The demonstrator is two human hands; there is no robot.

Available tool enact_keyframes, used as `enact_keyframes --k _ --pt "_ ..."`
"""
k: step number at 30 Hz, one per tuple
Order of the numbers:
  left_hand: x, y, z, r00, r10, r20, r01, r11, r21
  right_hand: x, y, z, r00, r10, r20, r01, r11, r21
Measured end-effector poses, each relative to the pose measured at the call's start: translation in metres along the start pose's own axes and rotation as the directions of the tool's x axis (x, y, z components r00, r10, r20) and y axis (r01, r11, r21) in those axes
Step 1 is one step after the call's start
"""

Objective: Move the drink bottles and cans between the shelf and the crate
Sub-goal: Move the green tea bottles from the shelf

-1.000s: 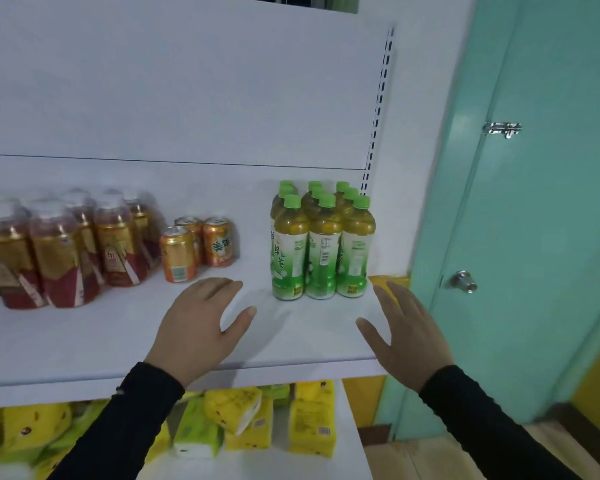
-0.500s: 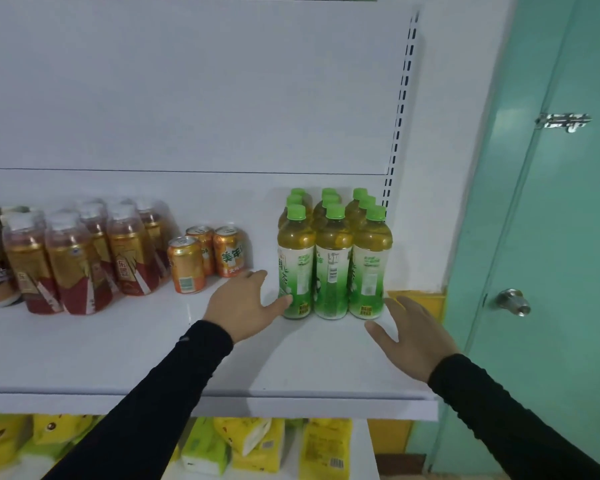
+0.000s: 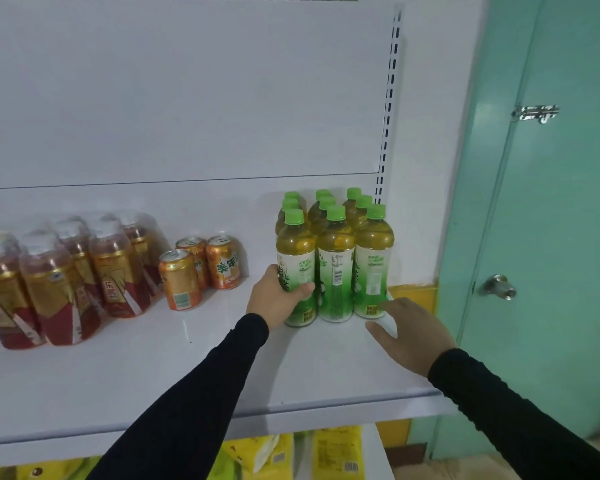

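Note:
Several green-capped tea bottles stand in a block at the right end of the white shelf [image 3: 153, 375]. My left hand [image 3: 274, 299] grips the front-left green tea bottle [image 3: 296, 251], thumb across its label. My right hand [image 3: 413, 336] hovers with fingers spread just in front of the front-right bottle [image 3: 374, 258], fingertips near its base. Three orange cans [image 3: 201, 271] stand left of the bottles. Several shrink-wrapped red-and-gold bottles [image 3: 66, 282] fill the shelf's left. No crate is in view.
A teal door [image 3: 551, 237] with a knob and latch stands right of the shelf. Yellow packages [image 3: 336, 452] lie on the lower shelf. A slotted upright [image 3: 388, 98] runs up the back panel behind the green bottles.
My left hand has moved forward and right and closed round the front-left green tea bottle. My right hand has edged closer to the front-right bottle.

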State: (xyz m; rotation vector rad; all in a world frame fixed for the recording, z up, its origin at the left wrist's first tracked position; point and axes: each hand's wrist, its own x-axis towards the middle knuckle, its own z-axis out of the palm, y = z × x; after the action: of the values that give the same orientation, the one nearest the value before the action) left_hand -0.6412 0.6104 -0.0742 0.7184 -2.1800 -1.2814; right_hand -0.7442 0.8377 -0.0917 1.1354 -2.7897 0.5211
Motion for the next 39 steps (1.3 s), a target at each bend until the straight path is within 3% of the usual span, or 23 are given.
enact_keyframes --k 9,14,20,23,29,33,39 --pt "-0.016 -0.018 -0.036 0.996 0.06 0.073 -0.048 0.987 -0.154 0.006 -0.056 0.023 0.993 -0.095 -0.067 0.111 0.948 0.298" --pt "-0.028 -0.015 -0.05 0.993 0.092 0.073 -0.066 0.95 -0.305 0.009 -0.096 0.042 0.985 -0.168 -0.03 0.157 0.817 0.555" --pt "-0.042 -0.018 -0.06 0.986 0.161 0.033 -0.152 0.97 -0.19 0.01 -0.124 0.049 0.976 -0.202 -0.085 0.199 0.658 0.727" --pt "-0.046 -0.019 -0.068 0.98 0.192 0.05 -0.175 0.955 -0.24 0.01 -0.124 0.053 0.968 -0.243 -0.06 0.193 0.572 0.797" --pt "-0.045 -0.006 -0.082 0.981 0.144 0.127 -0.059 0.854 -0.518 0.013 -0.123 0.06 0.957 -0.29 -0.007 0.117 0.364 0.924" --pt "-0.041 -0.013 -0.079 0.984 0.094 0.149 0.013 0.804 -0.595 0.015 -0.122 0.063 0.951 -0.3 0.08 -0.005 0.244 0.97" --pt "-0.037 -0.019 -0.079 0.985 0.081 0.155 0.038 0.764 -0.644 0.019 -0.119 0.066 0.936 -0.339 0.09 -0.001 0.255 0.967"
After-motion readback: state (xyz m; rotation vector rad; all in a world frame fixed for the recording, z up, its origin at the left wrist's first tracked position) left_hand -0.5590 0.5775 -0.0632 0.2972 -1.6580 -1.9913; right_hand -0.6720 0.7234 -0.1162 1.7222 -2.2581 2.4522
